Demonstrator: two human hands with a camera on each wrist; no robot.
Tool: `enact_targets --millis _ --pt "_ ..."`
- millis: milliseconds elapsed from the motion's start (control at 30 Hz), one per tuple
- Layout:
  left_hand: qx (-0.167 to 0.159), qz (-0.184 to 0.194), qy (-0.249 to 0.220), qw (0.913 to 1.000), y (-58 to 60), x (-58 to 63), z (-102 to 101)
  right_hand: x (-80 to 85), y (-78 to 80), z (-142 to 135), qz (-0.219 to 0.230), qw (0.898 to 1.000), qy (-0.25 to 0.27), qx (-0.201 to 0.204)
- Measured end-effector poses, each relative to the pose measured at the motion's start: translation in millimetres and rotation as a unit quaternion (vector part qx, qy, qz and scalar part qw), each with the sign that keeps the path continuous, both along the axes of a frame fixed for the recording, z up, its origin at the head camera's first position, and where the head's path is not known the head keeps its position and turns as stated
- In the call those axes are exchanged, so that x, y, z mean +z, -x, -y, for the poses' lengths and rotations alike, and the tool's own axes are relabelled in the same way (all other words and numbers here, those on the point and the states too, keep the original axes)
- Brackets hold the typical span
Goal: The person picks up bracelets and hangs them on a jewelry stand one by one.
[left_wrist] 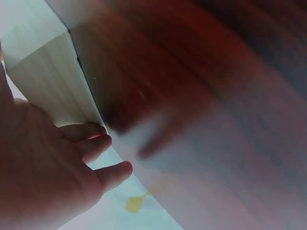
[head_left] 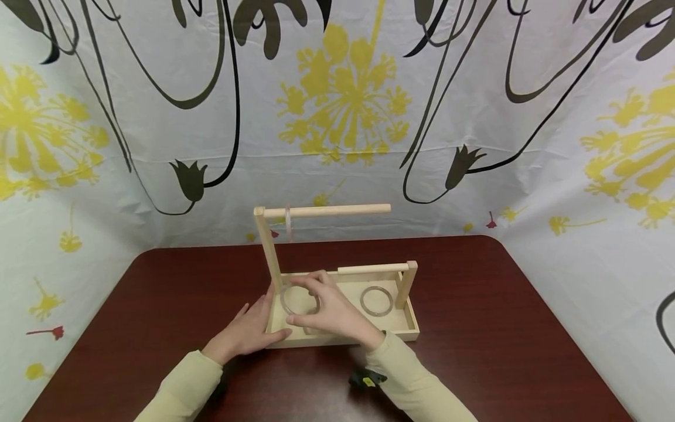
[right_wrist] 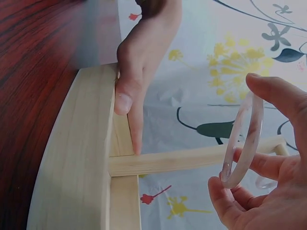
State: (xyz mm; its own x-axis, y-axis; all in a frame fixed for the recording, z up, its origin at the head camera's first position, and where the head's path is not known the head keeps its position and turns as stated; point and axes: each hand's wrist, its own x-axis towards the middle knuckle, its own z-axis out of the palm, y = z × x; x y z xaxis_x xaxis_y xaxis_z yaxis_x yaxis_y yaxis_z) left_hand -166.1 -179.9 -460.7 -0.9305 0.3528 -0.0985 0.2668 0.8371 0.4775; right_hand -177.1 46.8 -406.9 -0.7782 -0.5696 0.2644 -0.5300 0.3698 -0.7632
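Note:
My right hand point(head_left: 333, 309) pinches a pale, translucent bangle point(right_wrist: 250, 143) between thumb and fingertips. In the head view it holds this bangle over the left part of a light wooden tray-like stand point(head_left: 392, 336). My left hand point(head_left: 246, 332) rests against the stand's left end, fingers extended along the side and thumb over the front wall. A second bangle point(head_left: 288, 223) hangs near the left end of the stand's upper bar point(head_left: 343, 210). Inside the tray's right part lies a third bangle point(head_left: 362, 302). The left wrist view shows the left hand's fingers point(left_wrist: 115, 176) spread beside the wood.
The upper bar juts right from a tall left post point(head_left: 268, 249). A lower bar point(head_left: 371, 269) extends left from a short post point(head_left: 406, 286) at the right. Everything stands on a dark red-brown table point(head_left: 474, 316). Behind hangs a white cloth point(head_left: 348, 176) with flower prints.

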Motion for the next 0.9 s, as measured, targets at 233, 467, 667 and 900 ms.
enact_targets --millis 233,467,667,900 --pt "-0.005 -0.01 0.006 0.9999 2.3 -4.4 -1 4.2 -2.1 -5 -0.011 1.0 0.0 -0.004" --pt "0.001 -0.007 -0.001 1.0 3.3 -6.0 -2 8.8 -4.3 -11 -0.024 0.999 -0.006 -0.02" --pt "0.003 -0.003 0.0 1.0 2.9 -3.6 -2 13.4 -6.0 -15 -0.014 1.0 0.004 -0.018" --pt "-0.004 -0.011 0.0 0.9999 0.8 0.7 -2 23.3 -7.8 -19 -0.029 0.999 0.009 -0.012"
